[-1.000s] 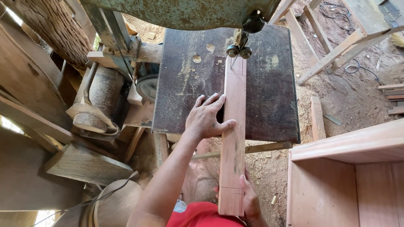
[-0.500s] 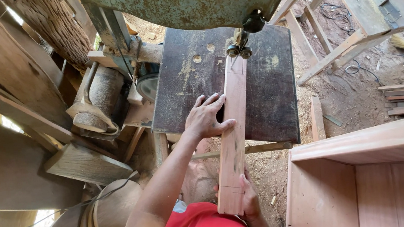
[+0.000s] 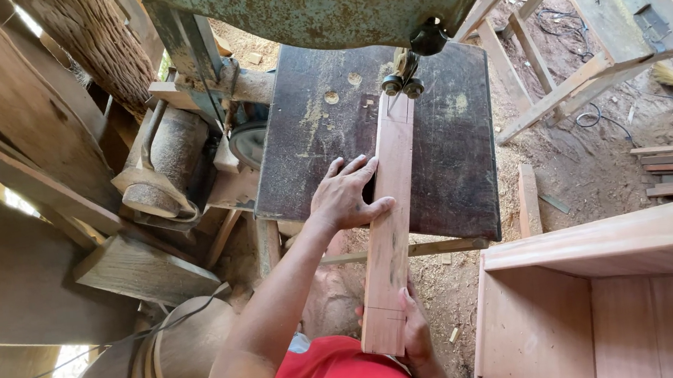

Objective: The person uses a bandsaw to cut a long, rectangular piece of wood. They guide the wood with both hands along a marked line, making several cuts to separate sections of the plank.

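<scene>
Overhead view of a band saw with a worn green housing (image 3: 333, 2) above a dark, scuffed steel saw table (image 3: 450, 160), which serves here as the bench. To the right stands an open wooden cabinet carcass (image 3: 615, 301) on a sawdust-strewn floor (image 3: 584, 163).

A long reddish wooden board (image 3: 388, 217) lies flat along the saw table, its far end at the blade guide (image 3: 400, 82) and its near end overhanging the table edge toward the person. The board appears stiff, moderately heavy and dry-surfaced, unlikely to flex; it is best held flat from above and at the near end, well clear of the blade line.

The left hand (image 3: 346, 196) presses on the board's left edge, fingers spread, its grip open rather than closed. The right hand (image 3: 414, 331) wraps the board's near end, its grip clamped on the wood.
</scene>
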